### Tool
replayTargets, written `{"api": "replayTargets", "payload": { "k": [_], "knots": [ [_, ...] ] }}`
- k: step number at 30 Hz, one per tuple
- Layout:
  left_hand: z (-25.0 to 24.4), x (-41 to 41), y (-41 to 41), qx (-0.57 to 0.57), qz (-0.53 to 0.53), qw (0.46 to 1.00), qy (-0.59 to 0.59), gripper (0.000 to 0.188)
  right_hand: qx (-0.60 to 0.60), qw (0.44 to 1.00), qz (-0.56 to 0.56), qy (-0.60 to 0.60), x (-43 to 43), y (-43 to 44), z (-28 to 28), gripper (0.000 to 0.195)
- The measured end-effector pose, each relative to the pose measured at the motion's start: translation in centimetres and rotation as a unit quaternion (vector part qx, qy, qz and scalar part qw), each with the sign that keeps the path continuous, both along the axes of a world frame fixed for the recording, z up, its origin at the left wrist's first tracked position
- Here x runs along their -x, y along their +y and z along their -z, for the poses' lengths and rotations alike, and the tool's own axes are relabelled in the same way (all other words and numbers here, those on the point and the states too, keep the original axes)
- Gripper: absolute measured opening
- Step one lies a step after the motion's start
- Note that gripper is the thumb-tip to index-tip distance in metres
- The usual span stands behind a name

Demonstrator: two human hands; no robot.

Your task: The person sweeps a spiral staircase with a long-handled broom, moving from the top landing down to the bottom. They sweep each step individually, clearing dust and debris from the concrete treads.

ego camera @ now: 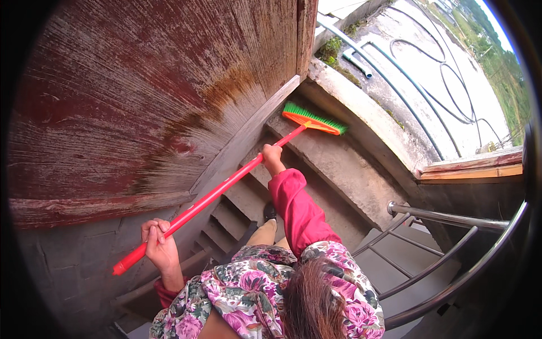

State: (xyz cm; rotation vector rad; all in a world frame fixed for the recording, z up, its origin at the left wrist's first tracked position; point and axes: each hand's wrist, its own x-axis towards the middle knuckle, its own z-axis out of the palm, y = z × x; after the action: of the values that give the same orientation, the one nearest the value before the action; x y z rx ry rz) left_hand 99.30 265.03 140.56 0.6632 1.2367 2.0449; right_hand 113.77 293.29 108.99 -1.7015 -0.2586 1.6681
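A broom (211, 193) with a red handle, an orange head and green bristles slants across the view. My left hand (160, 245) grips the handle near its lower-left end. Closer to the head, my right hand (272, 156) is wrapped around the same handle. The bristles lie against the back of the top concrete step (334, 156), beside a raised sill (364, 110). My right arm wears a red sleeve. One dark shoe (269, 212) shows on a lower step.
Concrete stairs (230, 216) descend towards the lower left. A weathered red wooden panel (169, 106) borders them on the left. On the right curves a metal railing (449, 212). Beyond the sill, pipes (389, 76) and a thin hose (449, 95) lie on a pale concrete surface.
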Motion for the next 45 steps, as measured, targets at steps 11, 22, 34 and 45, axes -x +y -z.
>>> {"api": "replayTargets", "payload": {
  "k": [11,22,34,45],
  "knots": [
    [-5.1,4.8,-8.8,-0.088,0.028,0.992,0.091,0.01,-0.019,0.983,-0.065,0.169,3.3,-11.7,-5.0,0.021],
    [0.2,3.6,-11.2,0.03,-0.033,0.999,0.005,0.008,0.069,0.991,-0.108,-0.024,6.0,-9.1,-0.4,0.038],
    [-7.3,3.8,-12.1,-0.102,0.01,0.994,0.047,0.012,-0.052,0.997,-0.037,0.046,6.1,-17.0,-4.3,0.039],
    [-4.7,3.0,-13.5,0.004,-0.029,0.999,0.039,0.006,0.116,0.989,-0.094,0.015,7.1,-14.9,-2.9,0.04]
  ]
}}
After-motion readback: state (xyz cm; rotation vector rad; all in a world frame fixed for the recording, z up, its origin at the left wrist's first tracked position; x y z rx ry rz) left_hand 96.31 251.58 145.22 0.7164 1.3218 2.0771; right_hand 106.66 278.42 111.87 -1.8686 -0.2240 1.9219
